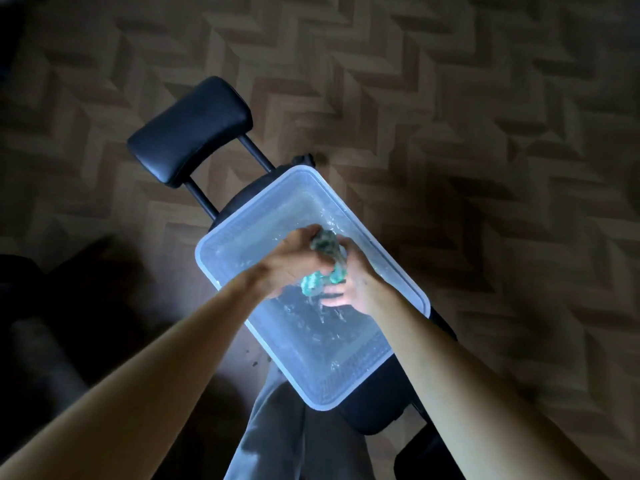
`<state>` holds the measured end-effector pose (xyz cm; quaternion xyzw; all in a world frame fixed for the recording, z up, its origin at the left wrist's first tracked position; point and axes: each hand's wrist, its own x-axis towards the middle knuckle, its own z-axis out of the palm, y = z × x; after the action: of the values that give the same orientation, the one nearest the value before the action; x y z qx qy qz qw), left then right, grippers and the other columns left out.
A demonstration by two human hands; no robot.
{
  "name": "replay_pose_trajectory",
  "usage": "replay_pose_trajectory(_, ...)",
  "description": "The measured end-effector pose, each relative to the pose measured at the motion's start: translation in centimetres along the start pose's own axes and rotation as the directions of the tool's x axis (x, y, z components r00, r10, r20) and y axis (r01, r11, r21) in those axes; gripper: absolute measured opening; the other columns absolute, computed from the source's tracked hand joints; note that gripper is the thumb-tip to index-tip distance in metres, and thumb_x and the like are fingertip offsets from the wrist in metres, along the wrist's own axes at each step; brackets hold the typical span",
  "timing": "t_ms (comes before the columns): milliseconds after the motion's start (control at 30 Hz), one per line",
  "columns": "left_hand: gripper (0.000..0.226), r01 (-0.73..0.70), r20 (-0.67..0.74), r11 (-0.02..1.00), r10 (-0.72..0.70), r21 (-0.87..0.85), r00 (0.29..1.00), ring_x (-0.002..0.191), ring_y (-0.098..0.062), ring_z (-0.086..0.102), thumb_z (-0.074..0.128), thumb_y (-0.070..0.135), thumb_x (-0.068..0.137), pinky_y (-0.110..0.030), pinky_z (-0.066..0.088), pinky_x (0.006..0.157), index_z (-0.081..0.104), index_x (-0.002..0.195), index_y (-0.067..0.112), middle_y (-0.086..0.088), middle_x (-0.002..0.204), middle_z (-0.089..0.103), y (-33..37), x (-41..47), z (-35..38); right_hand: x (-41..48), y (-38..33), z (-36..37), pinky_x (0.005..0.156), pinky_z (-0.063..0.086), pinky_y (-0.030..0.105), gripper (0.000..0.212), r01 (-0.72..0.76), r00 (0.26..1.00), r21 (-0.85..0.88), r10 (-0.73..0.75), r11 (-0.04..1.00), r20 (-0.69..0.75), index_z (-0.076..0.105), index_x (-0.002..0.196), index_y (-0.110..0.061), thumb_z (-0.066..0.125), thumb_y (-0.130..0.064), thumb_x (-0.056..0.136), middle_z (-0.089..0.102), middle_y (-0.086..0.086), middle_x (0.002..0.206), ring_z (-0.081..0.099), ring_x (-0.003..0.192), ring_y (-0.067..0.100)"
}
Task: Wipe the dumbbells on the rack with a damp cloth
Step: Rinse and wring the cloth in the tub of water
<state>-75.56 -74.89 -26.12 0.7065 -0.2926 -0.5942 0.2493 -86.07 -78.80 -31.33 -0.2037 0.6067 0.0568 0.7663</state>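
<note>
both hands are meeting right over the tub [242, 237], and the cloth [309, 288] is sitting bunched between them, hanging just above the water [322, 327]. the left hand [294, 261] is coming in from the left with its fingers curling tight round the upper, darker end of the cloth, knuckles facing up. the right hand [356, 282] is gripping the lower, teal end, fingers wrapping under it, so the two fists are sitting nearly knuckle to knuckle with the cloth looking twisted into a thick roll between them. drops and small splashes are showing on the water's surface just below the hands. the tub is translucent, rectangular with rounded corners, and it is lying at a slant across the black seat [381, 400] of a chair, covering most of it. the chair's padded black backrest [190, 129] is standing off on two dark posts beyond the tub's far end. a grey trouser leg [277, 427] is showing at the bottom, touching the tub's near corner. a wooden floor [485, 133] in a zigzag pattern is spreading all around, falling into deep shadow on the left.
</note>
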Motion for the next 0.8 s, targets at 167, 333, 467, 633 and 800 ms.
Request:
replay_pose_trajectory(167, 0.033, 0.097, 0.024, 0.860, -0.099, -0.502, 0.995, 0.077, -0.025, 0.062, 0.071, 0.037, 0.068, -0.033, 0.050, 0.077, 0.060, 0.082, 0.009, -0.012, 0.079, 0.063, 0.1, -1.6, -0.7, -1.4, -0.4, 1.8, 0.085, 0.052, 0.040, 0.033, 0.115, 0.985, 0.213, -0.139, 0.970, 0.103, 0.063, 0.095, -0.015, 0.039, -0.037, 0.097, 0.068, 0.010, 0.096, 0.065, 0.094, 0.025)
replay_pose_trajectory(333, 0.013, 0.079, -0.444, 0.918, -0.262, -0.388, 0.857, 0.068, -0.020, 0.050, 0.043, 0.020, 0.097, -0.028, 0.041, 0.063, 0.051, 0.088, 0.016, -0.010, 0.085, 0.054, -1.7, -1.4, -0.1, -1.1, 0.4, 3.8, 0.068, 0.052, 0.031, 0.024, 0.283, 0.945, 0.000, -0.278, 0.959, -0.173, 0.058, 0.078, -0.017, 0.045, -0.026, 0.097, 0.065, 0.009, 0.086, 0.064, 0.078, 0.027)
replay_pose_trajectory(467, 0.020, 0.125, -0.428, 0.962, -0.222, -0.243, 0.876, 0.084, -0.030, 0.056, 0.030, 0.020, 0.100, -0.035, 0.056, 0.047, 0.049, 0.103, 0.022, -0.009, 0.099, 0.051, -2.6, -1.5, 0.6, -0.7, 1.0, 4.7, 0.084, 0.054, 0.048, 0.027, 0.402, 0.864, -0.114, -0.417, 0.909, -0.280, 0.051, 0.072, -0.020, 0.041, -0.019, 0.097, 0.061, 0.015, 0.096, 0.062, 0.095, 0.038)
replay_pose_trajectory(633, 0.026, 0.058, -0.538, 0.993, -0.104, -0.103, 0.836, 0.074, -0.027, 0.047, 0.034, 0.015, 0.094, -0.033, 0.037, 0.059, 0.052, 0.080, 0.004, -0.007, 0.067, 0.051, -3.0, -0.7, 1.8, 0.1, 0.9, 5.2, 0.087, 0.051, 0.044, 0.033, 0.423, 0.830, -0.175, -0.458, 0.889, -0.320, 0.055, 0.066, -0.019, 0.048, -0.035, 0.094, 0.065, 0.011, 0.088, 0.063, 0.090, 0.031)
replay_pose_trajectory(800, 0.039, 0.093, -0.554, 0.983, -0.165, -0.156, 0.816, 0.069, -0.027, 0.037, 0.040, 0.012, 0.089, -0.031, 0.033, 0.061, 0.038, 0.050, 0.014, -0.018, 0.058, 0.044, -3.2, 0.3, 2.1, 0.2, 0.9, 4.9, 0.068, 0.046, 0.035, 0.033, 0.443, 0.794, -0.252, -0.507, 0.861, -0.335, 0.061, 0.058, -0.015, 0.052, -0.024, 0.089, 0.056, 0.000, 0.060, 0.052, 0.070, 0.022)
